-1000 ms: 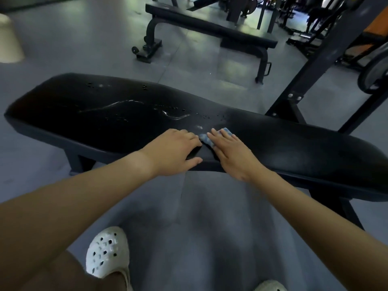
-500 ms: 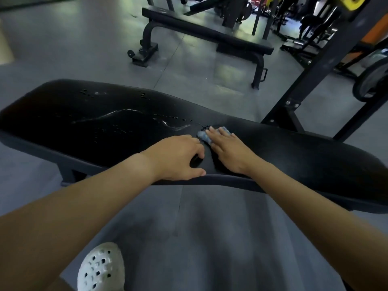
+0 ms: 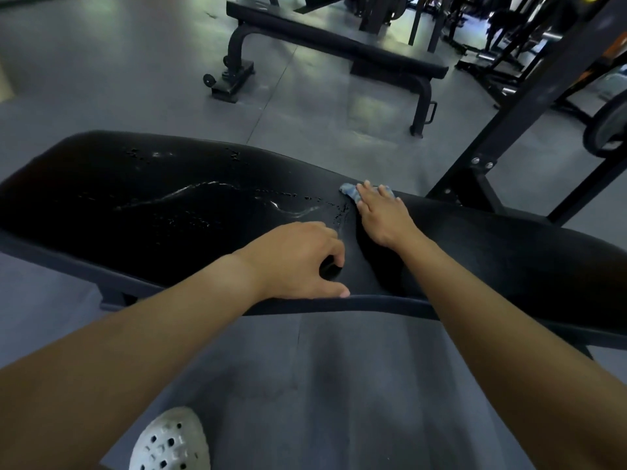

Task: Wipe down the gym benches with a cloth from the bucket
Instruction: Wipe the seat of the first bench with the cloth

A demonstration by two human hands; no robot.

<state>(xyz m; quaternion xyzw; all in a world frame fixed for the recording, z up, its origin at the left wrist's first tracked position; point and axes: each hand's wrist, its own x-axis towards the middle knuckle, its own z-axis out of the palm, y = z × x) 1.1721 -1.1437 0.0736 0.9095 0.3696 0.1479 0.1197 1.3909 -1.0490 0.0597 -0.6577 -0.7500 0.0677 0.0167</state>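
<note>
A long black padded bench (image 3: 142,212) runs across the view in front of me, wet with water streaks and droplets on its left half. A small blue-grey cloth (image 3: 351,191) lies on the pad near its far edge. My right hand (image 3: 380,215) presses flat on the cloth with straight fingers, covering most of it. My left hand (image 3: 298,262) rests on the pad near the front edge, fingers loosely curled, thumb along the rim, holding nothing. No bucket is in view.
A second black bench (image 3: 339,49) stands on the grey floor beyond. A black rack upright (image 3: 529,96) slants at the right, with a weight plate (image 3: 607,127) and more gym machines behind. My white clog (image 3: 171,442) is at the bottom.
My right hand has slid the cloth away from me across the pad, from near the front edge to the far edge. The left hand stays put on the front of the pad.
</note>
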